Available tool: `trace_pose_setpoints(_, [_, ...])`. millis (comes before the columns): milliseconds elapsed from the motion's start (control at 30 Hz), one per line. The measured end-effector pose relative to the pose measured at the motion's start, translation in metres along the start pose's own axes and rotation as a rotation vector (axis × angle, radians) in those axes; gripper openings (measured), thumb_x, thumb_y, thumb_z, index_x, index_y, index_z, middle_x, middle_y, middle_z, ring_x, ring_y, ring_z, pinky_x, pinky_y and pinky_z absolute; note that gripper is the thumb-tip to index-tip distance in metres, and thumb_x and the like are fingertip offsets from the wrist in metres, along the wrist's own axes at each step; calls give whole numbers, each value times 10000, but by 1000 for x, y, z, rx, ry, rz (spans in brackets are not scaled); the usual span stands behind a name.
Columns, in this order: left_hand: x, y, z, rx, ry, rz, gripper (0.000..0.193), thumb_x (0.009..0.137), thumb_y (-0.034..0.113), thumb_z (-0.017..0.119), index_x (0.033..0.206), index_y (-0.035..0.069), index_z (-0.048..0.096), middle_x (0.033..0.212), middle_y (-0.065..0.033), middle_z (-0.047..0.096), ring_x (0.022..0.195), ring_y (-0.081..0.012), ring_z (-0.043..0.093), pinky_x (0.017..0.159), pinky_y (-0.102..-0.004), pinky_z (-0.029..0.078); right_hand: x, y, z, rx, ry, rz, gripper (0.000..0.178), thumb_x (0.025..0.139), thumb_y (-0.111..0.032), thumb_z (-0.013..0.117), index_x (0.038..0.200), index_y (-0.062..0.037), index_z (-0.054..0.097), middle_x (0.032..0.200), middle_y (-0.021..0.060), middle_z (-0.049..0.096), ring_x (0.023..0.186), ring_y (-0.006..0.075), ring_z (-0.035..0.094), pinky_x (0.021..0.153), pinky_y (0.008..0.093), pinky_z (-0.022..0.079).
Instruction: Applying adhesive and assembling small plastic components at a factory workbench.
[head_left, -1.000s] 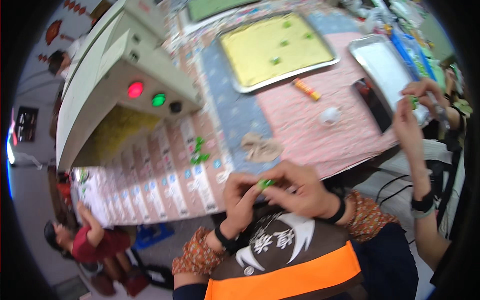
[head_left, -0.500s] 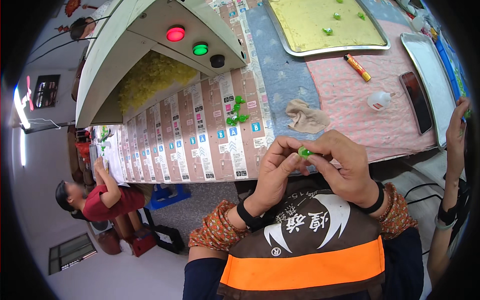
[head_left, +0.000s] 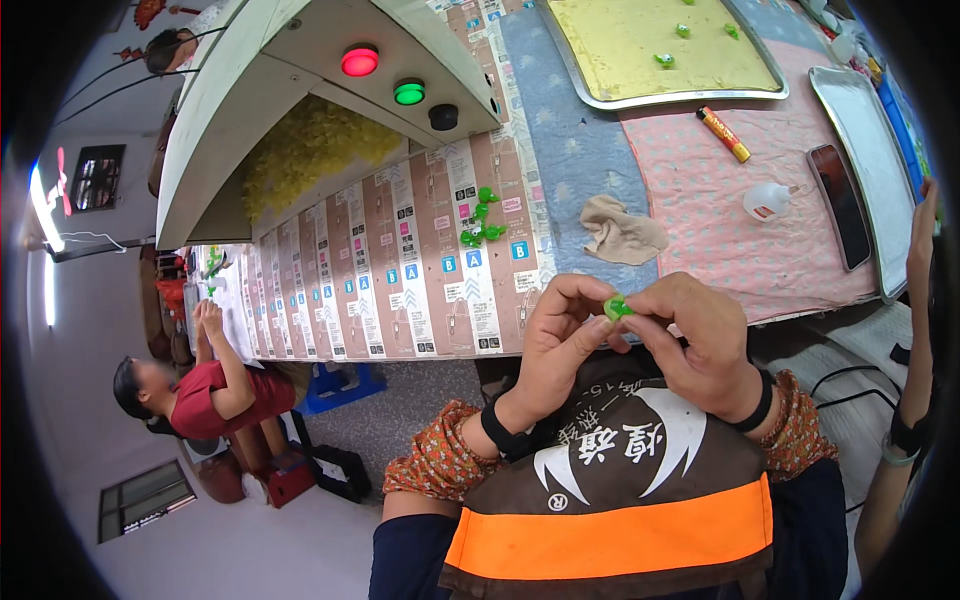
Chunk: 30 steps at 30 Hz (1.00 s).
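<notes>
A small green plastic piece (head_left: 617,308) is pinched between the fingertips of both hands, just in front of the table edge. My left hand (head_left: 566,335) grips it from the left with thumb and forefinger closed. On its other side my right hand (head_left: 692,335) holds it with thumb and forefinger too. The fingers cover part of the piece, so its exact kind cannot be made out. Several similar green pieces (head_left: 484,234) lie in a small cluster on the patterned table cover, ahead and to the left of my hands. A crumpled beige cloth (head_left: 622,232) rests just beyond them.
A yellow-lined metal tray (head_left: 690,98) holds several green pieces. Right of centre are a glue tube (head_left: 723,134), a white squeeze bottle (head_left: 768,202), a phone (head_left: 841,205) and another tray (head_left: 858,130). A machine with lit buttons (head_left: 330,110) stands left. Co-workers sit left (head_left: 225,395) and right (head_left: 915,330).
My fingers have shifted slightly around the green piece, which appears turned a little. The whole view has drifted slightly. The co-worker's arm at the right has moved.
</notes>
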<state>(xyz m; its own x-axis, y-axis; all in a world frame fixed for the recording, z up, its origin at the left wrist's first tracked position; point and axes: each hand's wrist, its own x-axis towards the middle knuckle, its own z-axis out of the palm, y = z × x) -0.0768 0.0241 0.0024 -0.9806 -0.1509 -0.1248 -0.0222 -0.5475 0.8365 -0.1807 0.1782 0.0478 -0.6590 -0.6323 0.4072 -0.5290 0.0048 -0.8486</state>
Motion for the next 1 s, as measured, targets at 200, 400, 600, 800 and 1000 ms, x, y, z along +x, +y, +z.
trace_pose_setpoints(200, [-1, -1, -2, -1, -24, 7, 239, 966, 43, 581, 1189, 16, 497, 1116, -83, 566, 979, -131, 597, 788, -289, 565, -1, -3, 0, 20, 11, -19, 179, 810, 86, 670, 959, -4, 630, 743, 96, 630, 621, 214, 652, 523, 306, 483])
trace_pose_setpoints(400, [-2, -5, 2, 79, -15, 110, 219, 936, 13, 613, 1133, -1, 520, 1098, -108, 575, 960, -157, 612, 785, -301, 561, -4, -1, 0, 16, 20, -55, 163, 798, 95, 674, 927, 7, 627, 720, 105, 618, 610, 226, 644, 521, 306, 477])
trace_pose_setpoints(600, [0, -6, 1, 168, -21, 200, 233, 916, -5, 627, 1118, 15, 513, 1102, -122, 567, 986, -166, 596, 785, -310, 566, -6, 4, -2, 101, 2, 8, 138, 819, 87, 670, 934, 16, 640, 767, 114, 633, 633, 202, 657, 545, 286, 494])
trace_pose_setpoints(800, [2, 10, 8, 116, -14, 65, 259, 947, 6, 601, 1187, 16, 503, 1118, -79, 548, 1013, -129, 579, 825, -291, 564, -9, 9, -8, 353, -30, 188, 119, 867, 66, 650, 977, 21, 658, 888, 93, 651, 733, 122, 664, 617, 252, 511])
trace_pose_setpoints(1000, [3, 14, 1, 4, -68, -96, 281, 954, 23, 596, 1212, 29, 485, 1143, -70, 537, 1013, -131, 580, 825, -297, 570, -9, 14, -11, 384, -71, 209, 126, 870, 60, 646, 989, 19, 656, 890, 74, 634, 768, 109, 660, 646, 228, 508])
